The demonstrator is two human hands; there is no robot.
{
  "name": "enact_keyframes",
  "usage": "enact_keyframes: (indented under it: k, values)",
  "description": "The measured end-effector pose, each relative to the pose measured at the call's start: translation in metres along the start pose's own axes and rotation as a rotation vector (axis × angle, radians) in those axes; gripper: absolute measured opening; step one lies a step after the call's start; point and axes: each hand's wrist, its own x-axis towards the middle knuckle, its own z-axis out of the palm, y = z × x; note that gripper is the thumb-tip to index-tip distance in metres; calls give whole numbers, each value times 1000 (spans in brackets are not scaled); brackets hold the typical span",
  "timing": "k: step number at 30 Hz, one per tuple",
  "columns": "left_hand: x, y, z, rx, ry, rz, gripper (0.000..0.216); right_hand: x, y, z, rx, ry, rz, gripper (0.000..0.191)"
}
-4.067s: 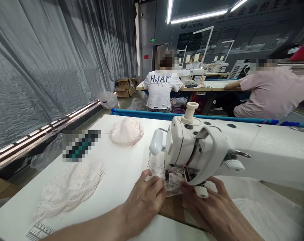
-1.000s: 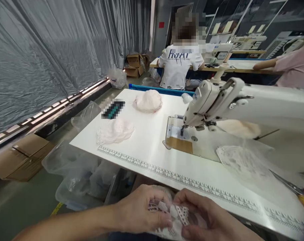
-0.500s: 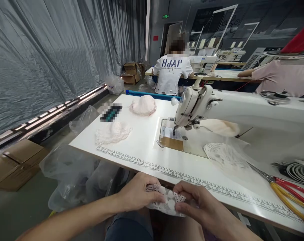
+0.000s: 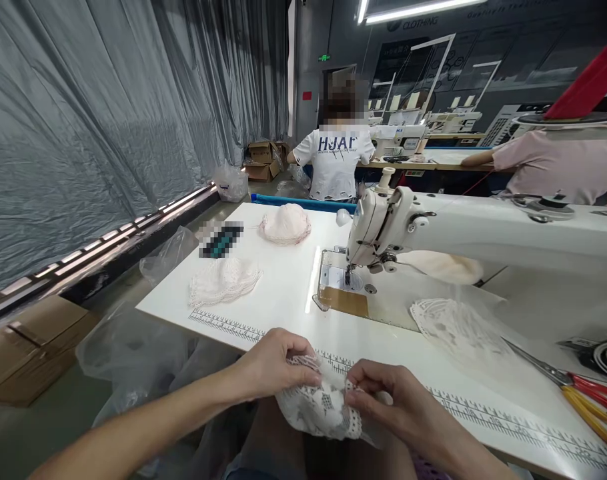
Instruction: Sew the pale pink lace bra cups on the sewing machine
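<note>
Between my two hands, at the table's front edge, hangs a white lace piece point(image 4: 321, 407) with a scalloped border. My left hand point(image 4: 283, 363) pinches its upper left part between thumb and fingers. At its right edge my right hand point(image 4: 381, 390) grips the border the same way. Beyond my hands stands a white sewing machine point(image 4: 383, 227), its presser foot point(image 4: 348, 277) over the needle plate. Flat to the right of the plate lies more white lace point(image 4: 448, 327). A pale lace stack point(image 4: 223, 280) and a pink-white cup-shaped piece point(image 4: 286, 225) rest on the left side.
Scissors with red and yellow handles point(image 4: 578, 393) lie at the table's right. A printed ruler point(image 4: 228, 325) runs along the front edge. Plastic bags point(image 4: 133, 353) and a cardboard box point(image 4: 33, 347) are on the floor at left. A person in a white shirt point(image 4: 336, 163) sits ahead.
Both hands have lifted the lace piece slightly toward the table, and it now hangs more spread out below my fingers. The camera view has tilted up a little.
</note>
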Motion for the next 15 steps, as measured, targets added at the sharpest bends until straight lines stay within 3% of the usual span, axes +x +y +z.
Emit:
enact_keyframes:
  k: [4,8,12,15]
  values:
    - [36,22,-31,129,-67,99,28,22,-3,-8,-220,99,-109,20]
    - [98,48,-55,352,-180,122,25,54,10,-26,-516,325,-191,20]
    - [156,57,-62,507,-157,58,19,73,30,-53,-668,510,-255,13]
    - [181,54,-58,575,-177,15,22,74,39,-68,-794,492,-424,19]
